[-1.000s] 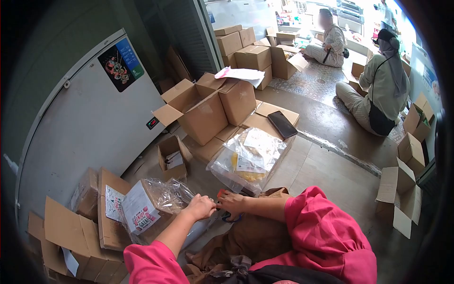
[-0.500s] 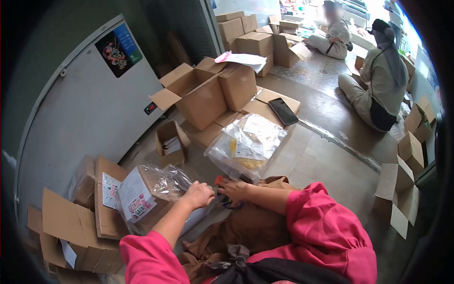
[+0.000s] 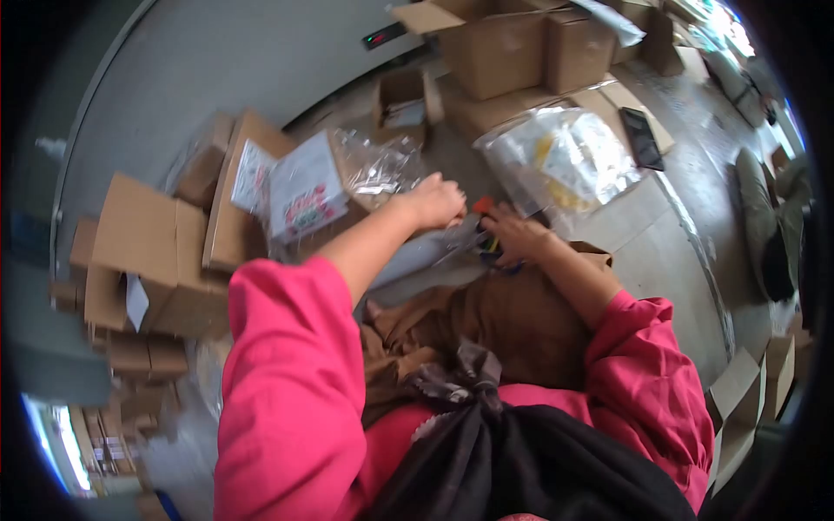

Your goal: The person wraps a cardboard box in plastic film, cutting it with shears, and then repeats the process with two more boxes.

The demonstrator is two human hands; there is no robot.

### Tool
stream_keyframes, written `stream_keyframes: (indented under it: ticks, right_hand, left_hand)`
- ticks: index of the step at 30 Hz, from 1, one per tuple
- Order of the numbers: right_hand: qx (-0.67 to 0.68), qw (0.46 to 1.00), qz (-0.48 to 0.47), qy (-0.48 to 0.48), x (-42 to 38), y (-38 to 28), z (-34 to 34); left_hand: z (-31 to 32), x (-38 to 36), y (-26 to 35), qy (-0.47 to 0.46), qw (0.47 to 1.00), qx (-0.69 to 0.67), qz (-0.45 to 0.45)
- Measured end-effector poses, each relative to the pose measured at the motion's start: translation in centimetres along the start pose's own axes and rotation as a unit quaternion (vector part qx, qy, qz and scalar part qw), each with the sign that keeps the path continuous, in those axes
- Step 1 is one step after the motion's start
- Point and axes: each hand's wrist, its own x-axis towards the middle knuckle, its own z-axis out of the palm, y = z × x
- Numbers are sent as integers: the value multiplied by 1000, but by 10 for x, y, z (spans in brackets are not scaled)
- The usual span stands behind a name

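My left hand (image 3: 436, 201) is closed above the near edge of a cardboard box wrapped in clear plastic (image 3: 382, 169); what its fingers hold is hidden. A white printed sheet (image 3: 304, 187) with pink lettering shows on the box's left side. Just to the right, my right hand (image 3: 519, 234) curls over a tape dispenser (image 3: 488, 247) with orange, blue and yellow parts, largely covered by the fingers. Clear film (image 3: 426, 253) lies below and between the hands, beside my brown-clothed leg (image 3: 512, 321).
A clear plastic bag with yellow contents (image 3: 565, 161) lies ahead, near a black phone (image 3: 641, 139) on flat cardboard. Open cartons stand at the left (image 3: 143, 247), at the back (image 3: 504, 52) and at the lower right (image 3: 738, 399). A small open box (image 3: 404, 100) stands near the white cabinet (image 3: 261, 52). Another person's leg (image 3: 760, 226) shows at right.
My view has tilted down and turned, so the scene sits higher and the far people are mostly cut off. Both hands keep nearly the same places relative to the wrapped box and dispenser.
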Motion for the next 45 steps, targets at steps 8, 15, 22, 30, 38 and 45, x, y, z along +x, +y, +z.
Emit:
stream_keyframes:
  ticks: [8, 15, 22, 30, 38, 45]
  right_hand:
    - [-23, 999, -1, -38, 12, -9, -16]
    - [100, 989, -106, 16, 44, -27, 6]
    - [-188, 955, -199, 113, 112, -107, 62]
    - [-59, 992, -93, -60, 180, -261, 60]
    - [-45, 994, -74, -68, 227, -358, 81]
    - [-14, 991, -89, -99, 221, -375, 90]
  left_hand:
    - [7, 7, 13, 98, 994, 17, 49]
    - [22, -6, 38, 186, 951, -215, -122]
    - [6, -53, 49, 388, 872, -271, -122]
    - [-5, -189, 47, 703, 633, -322, -35]
    - [237, -386, 36, 781, 99, -393, -475]
    - [243, -394, 34, 797, 82, -418, -429]
